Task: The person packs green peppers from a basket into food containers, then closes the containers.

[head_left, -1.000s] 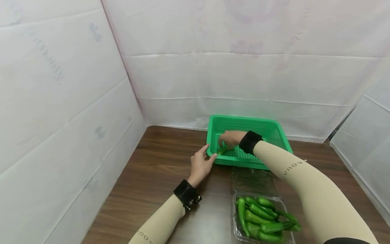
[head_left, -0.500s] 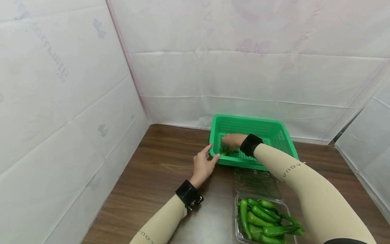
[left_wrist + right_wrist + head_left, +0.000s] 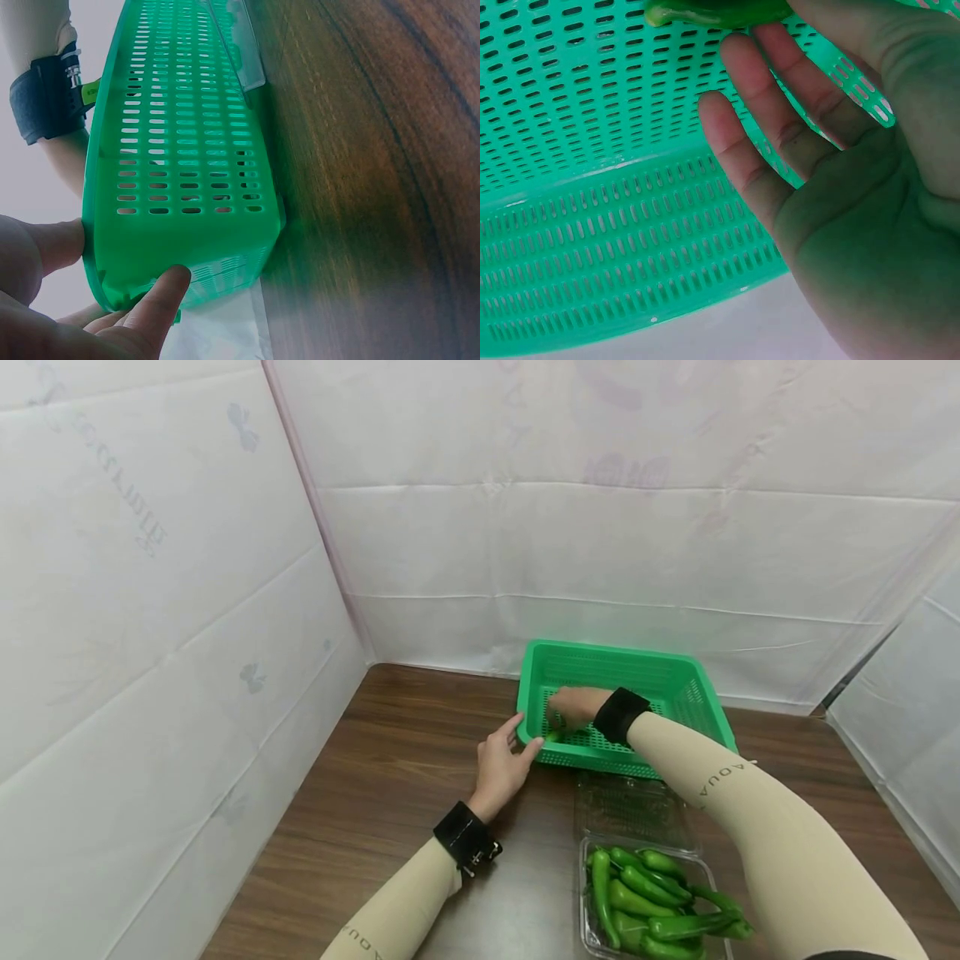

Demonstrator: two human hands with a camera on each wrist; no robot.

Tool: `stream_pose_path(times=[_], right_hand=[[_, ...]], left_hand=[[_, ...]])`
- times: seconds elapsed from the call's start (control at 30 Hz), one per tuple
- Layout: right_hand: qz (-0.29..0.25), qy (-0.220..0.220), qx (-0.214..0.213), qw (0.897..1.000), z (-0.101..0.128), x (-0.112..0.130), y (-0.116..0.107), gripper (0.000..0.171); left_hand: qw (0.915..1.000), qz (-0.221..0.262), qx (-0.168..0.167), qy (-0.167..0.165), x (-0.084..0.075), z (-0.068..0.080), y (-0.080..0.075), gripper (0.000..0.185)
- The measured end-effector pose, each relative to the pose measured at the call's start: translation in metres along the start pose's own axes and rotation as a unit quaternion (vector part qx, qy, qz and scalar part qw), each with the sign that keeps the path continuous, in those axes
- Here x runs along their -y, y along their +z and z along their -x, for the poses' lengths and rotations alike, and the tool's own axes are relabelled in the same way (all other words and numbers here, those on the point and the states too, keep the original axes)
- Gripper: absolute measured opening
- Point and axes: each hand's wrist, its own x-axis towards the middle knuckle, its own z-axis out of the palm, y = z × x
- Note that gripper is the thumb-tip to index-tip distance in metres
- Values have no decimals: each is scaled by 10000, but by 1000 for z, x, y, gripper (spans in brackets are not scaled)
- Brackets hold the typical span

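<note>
A green slotted basket (image 3: 615, 650) stands on the wooden table (image 3: 397, 760) near the back wall. My left hand (image 3: 523, 735) grips its near-left corner (image 3: 187, 150), thumb (image 3: 52, 240) on the rim and a finger (image 3: 161, 289) on the outer wall. My right hand (image 3: 562, 714) is low inside the basket. It holds one green pepper (image 3: 553, 737) down against the slotted floor (image 3: 630, 225). In the right wrist view the pepper (image 3: 712, 11) runs under the index side of that hand (image 3: 780, 135), while the other fingers lie straight.
A clear plastic box (image 3: 581, 893) with several green peppers (image 3: 645, 893) sits at the near edge, right of centre. Its open lid (image 3: 633, 806) lies flat between box and basket. White sheeted walls close in on the left and behind.
The right hand has sunk from above the basket's near wall to its floor, taking the pepper with it. The left hand has stayed on the corner.
</note>
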Motion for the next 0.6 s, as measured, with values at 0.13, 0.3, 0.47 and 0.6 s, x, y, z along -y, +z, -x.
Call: stream_pose_path(times=[0.13, 0.3, 0.47, 0.6], right_hand=[[38, -45, -229, 9997, 6, -7, 0, 13], [-29, -55, -604, 9982, 20, -12, -6, 6], [-217, -123, -1007, 9946, 39, -14, -15, 10], [-372, -98, -1300, 9908, 56, -18, -19, 14]], left_hand=[[10000, -20, -3, -4, 1, -1, 2, 57], [10000, -31, 35, 17, 1, -4, 1, 58], [10000, -71, -11, 66, 3, -8, -3, 57], [9999, -97, -42, -5, 6, -12, -5, 58]])
